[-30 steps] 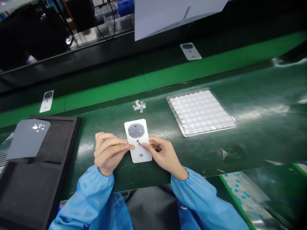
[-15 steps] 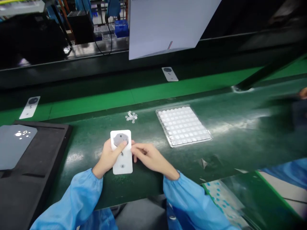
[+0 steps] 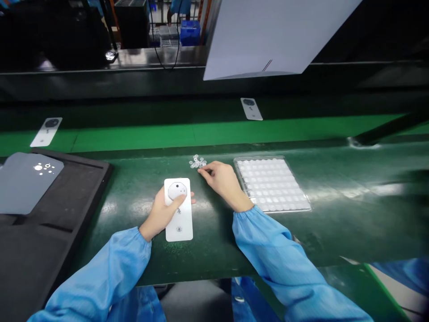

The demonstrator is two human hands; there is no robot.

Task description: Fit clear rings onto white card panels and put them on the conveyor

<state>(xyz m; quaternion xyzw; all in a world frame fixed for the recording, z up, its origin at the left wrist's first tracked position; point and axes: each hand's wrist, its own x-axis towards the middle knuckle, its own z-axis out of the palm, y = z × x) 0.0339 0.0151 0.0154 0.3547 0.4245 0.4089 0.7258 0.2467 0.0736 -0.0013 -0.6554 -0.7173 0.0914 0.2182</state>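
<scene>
White card (image 3: pixel 179 230) with a round dark-centred disc near its top and small dark characters down its middle, too small to read; no other writing is legible. The card rests on a green tabletop (image 3: pixel 130 210), held in the left hand (image 3: pixel 161 215), whose grip is closed around its edge with the thumb across the face. Right hand (image 3: pixel 223 181): grip narrow, fingertips (image 3: pixel 203 172) at the edge of a small pile of clear discs (image 3: pixel 197 162); nothing held can be made out. Right of the hand, a clear plastic tray (image 3: pixel 271 185) of white round pieces. Left, a grey sheet (image 3: pixel 28 181) on a black foam tray (image 3: pixel 63 223). Beyond, two similar cards (image 3: pixel 251 108) lie on a green band, below a hanging white sheet (image 3: pixel 271 36). Blue sleeves (image 3: pixel 100 273) cover both arms.
</scene>
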